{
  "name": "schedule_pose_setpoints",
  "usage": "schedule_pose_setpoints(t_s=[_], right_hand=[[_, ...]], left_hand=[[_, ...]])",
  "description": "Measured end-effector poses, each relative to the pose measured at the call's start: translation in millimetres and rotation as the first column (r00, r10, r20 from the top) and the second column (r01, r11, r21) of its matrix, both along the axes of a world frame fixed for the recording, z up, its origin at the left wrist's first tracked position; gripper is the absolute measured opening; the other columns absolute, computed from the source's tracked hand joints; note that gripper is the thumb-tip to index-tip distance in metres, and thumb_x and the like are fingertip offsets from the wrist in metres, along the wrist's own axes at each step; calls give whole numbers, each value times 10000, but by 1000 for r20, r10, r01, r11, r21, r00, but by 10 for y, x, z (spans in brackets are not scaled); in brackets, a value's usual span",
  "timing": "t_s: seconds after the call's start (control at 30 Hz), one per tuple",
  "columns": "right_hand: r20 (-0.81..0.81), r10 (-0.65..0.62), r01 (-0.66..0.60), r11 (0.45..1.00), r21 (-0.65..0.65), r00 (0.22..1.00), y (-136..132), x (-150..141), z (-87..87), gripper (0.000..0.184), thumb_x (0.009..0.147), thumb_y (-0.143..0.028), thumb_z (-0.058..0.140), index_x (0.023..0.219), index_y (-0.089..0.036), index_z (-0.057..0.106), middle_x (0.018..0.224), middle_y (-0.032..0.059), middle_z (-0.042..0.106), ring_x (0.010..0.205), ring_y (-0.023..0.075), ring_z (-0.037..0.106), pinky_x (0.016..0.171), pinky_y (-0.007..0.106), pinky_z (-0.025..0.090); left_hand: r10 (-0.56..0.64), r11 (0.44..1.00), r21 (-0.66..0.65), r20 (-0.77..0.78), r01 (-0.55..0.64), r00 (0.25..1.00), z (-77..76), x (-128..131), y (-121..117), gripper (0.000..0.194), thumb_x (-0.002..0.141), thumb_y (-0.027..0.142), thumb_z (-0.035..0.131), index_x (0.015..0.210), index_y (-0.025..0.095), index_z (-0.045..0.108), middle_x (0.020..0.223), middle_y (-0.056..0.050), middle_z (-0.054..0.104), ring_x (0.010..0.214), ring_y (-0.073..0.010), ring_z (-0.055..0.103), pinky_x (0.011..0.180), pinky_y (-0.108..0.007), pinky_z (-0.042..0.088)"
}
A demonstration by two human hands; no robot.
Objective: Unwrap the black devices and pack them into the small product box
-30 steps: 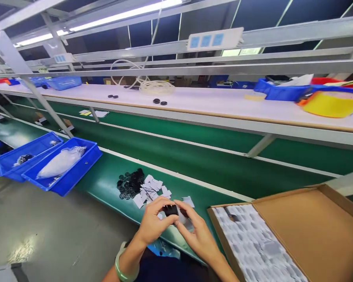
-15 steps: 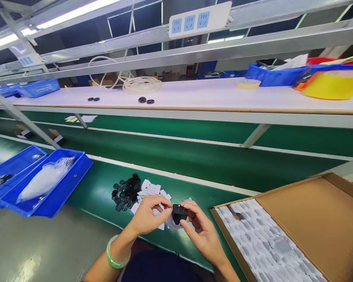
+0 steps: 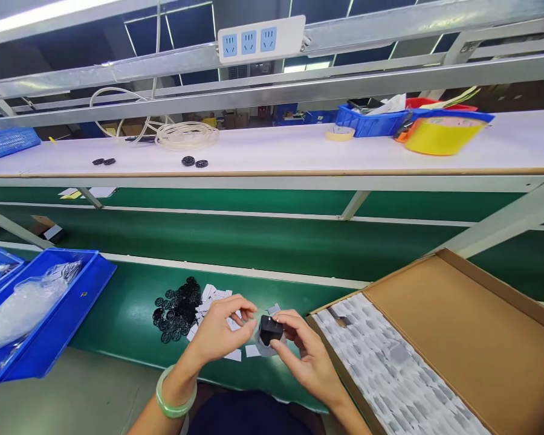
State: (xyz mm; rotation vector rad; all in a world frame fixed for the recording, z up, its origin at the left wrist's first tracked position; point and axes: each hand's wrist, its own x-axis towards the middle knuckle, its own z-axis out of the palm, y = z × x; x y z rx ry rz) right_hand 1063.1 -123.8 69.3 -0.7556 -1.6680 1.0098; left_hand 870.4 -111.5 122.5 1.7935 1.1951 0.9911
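Note:
My right hand (image 3: 306, 350) grips a black plug adapter (image 3: 271, 329) with metal pins facing up, between thumb and fingers. Just left of it is my left hand (image 3: 224, 329), its thumb and forefinger curved with a small gap between the tips and nothing visible in them. A translucent plastic wrap (image 3: 263, 348) shows beneath the adapter; whether it is attached cannot be told. White paper slips (image 3: 211, 296) lie scattered behind and under my left hand. Left of these is a pile of black round discs (image 3: 179, 308).
An open cardboard box (image 3: 462, 326) with rows of whitish wrapped items stands at the right. Blue bins (image 3: 72, 308) holding plastic bags are at the left. Behind runs a white shelf (image 3: 272, 151) with coiled cable (image 3: 185, 136), tape (image 3: 340, 133) and a power strip (image 3: 262, 41) above.
My left hand has drawn slightly away from the plug adapter, which stays in my right hand. The camera view has turned to the right.

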Motion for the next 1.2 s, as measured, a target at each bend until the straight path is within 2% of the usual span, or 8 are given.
schedule_pose_setpoints(t_s=[0.13,0.33,0.47,0.63,0.77,0.93,1.2], right_hand=[[-21,45,-45,999,2,999,30,39,9,160,981,-279,546,1137,-251,570,1035,90,556,952,256,564,772,342,535],[-40,93,-93,996,7,995,36,53,41,164,996,-261,537,1159,-278,554,1043,77,543,957,239,552,774,316,522],[-54,95,-95,995,-2,994,46,52,44,173,996,-245,532,1165,-282,537,1057,74,531,970,234,548,793,310,527],[-1,84,-84,996,11,996,52,50,41,196,993,-219,518,1181,-274,526,1070,80,530,979,238,546,804,320,528],[22,56,-56,998,32,998,52,39,50,206,991,-212,518,1186,-275,527,1072,82,537,975,240,548,791,322,536],[13,20,-20,999,41,1000,65,36,90,192,993,-228,526,1178,-282,533,1085,79,548,998,243,552,801,318,542],[51,18,-22,996,81,999,93,36,124,213,982,-188,521,1179,-270,521,1067,81,541,960,237,556,779,302,529]], left_hand=[[-34,998,-51,3,34,999,13,28,-17,136,765,136,580,784,161,713,710,-33,661,633,-132,585,578,-213,474],[-56,998,18,-19,56,998,80,43,-34,163,749,109,581,794,166,727,707,-32,677,624,-133,591,598,-220,482],[-42,989,138,-96,55,995,98,41,-50,159,776,122,587,842,166,725,717,-38,680,632,-142,591,603,-236,482],[-9,940,327,-269,100,963,71,43,-51,176,884,151,532,877,170,706,706,-42,680,637,-152,589,607,-261,464],[58,909,410,-311,79,949,59,37,-56,162,880,130,521,827,158,671,695,-45,657,639,-166,577,614,-286,455],[50,922,383,-267,58,962,90,23,-60,110,851,145,565,905,161,660,759,-54,673,683,-176,588,640,-290,458],[5,912,391,-316,126,949,146,37,-20,156,899,127,514,827,164,647,704,-35,658,652,-160,566,629,-281,434]])
